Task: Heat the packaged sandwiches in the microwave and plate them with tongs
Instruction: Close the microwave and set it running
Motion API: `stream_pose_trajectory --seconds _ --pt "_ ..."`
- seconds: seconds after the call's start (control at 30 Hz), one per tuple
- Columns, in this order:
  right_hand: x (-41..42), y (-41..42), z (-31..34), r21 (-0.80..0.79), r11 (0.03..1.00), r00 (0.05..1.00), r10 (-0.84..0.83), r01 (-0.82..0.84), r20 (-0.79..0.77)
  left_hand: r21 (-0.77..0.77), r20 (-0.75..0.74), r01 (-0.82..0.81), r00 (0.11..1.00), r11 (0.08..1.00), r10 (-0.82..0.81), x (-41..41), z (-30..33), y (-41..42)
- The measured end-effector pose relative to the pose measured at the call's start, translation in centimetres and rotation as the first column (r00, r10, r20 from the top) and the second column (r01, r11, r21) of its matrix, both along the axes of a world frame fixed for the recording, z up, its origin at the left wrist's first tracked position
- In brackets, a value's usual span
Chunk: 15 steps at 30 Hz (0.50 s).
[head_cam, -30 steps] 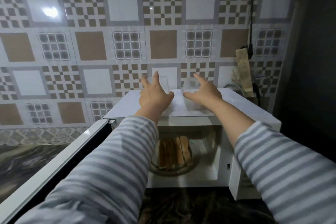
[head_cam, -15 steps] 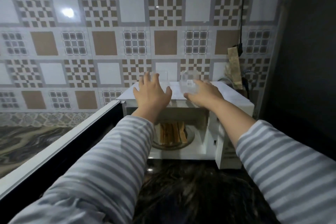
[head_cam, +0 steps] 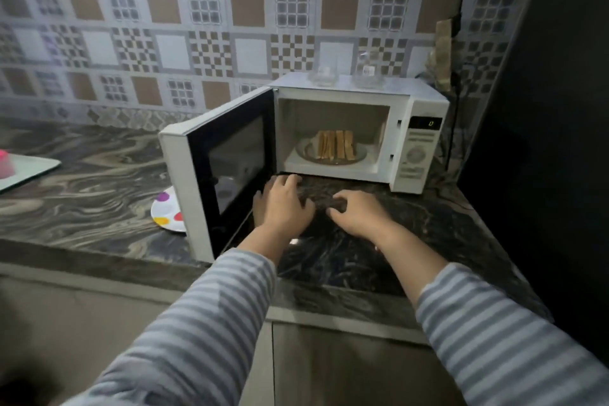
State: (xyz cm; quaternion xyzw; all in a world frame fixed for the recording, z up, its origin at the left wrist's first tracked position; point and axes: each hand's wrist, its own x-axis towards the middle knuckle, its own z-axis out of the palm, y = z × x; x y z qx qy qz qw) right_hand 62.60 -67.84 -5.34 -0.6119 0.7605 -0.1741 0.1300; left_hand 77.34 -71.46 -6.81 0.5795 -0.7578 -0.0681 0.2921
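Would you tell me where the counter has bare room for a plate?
Bare counter lies between the tray and the open microwave door. In front of the microwave, both hands crowd the space; the spotted plate sits tucked behind the door.

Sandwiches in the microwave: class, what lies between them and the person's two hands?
In the head view, only bare dark countertop and the microwave's front sill separate the left hand and right hand from the sandwiches on the turntable.
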Motion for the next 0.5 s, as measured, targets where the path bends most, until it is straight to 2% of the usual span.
stream_pose_trajectory --seconds 0.13,0.27,0.4,0.5 --pt "4.0 3.8 -3.2 0.080 0.996 1.000 0.026 -0.026 -0.004 0.048 0.037 -0.002 0.999 0.999 0.000 4.4 -3.4 4.1" --pt "8.6 6.1 -4.9 0.055 0.998 1.000 0.024 -0.024 0.002 0.055 0.010 -0.015 1.000 0.998 0.015 9.4 -5.4 6.6" --pt "13.4 6.9 -4.1 0.048 0.998 0.999 0.041 -0.041 0.011 0.090 0.055 -0.038 0.998 0.995 0.034 15.5 -5.9 7.0" --pt "17.1 6.7 -1.6 -0.017 0.999 0.999 0.036 -0.037 -0.037 0.079 0.049 -0.062 0.997 0.995 0.058 20.3 -5.5 6.2"
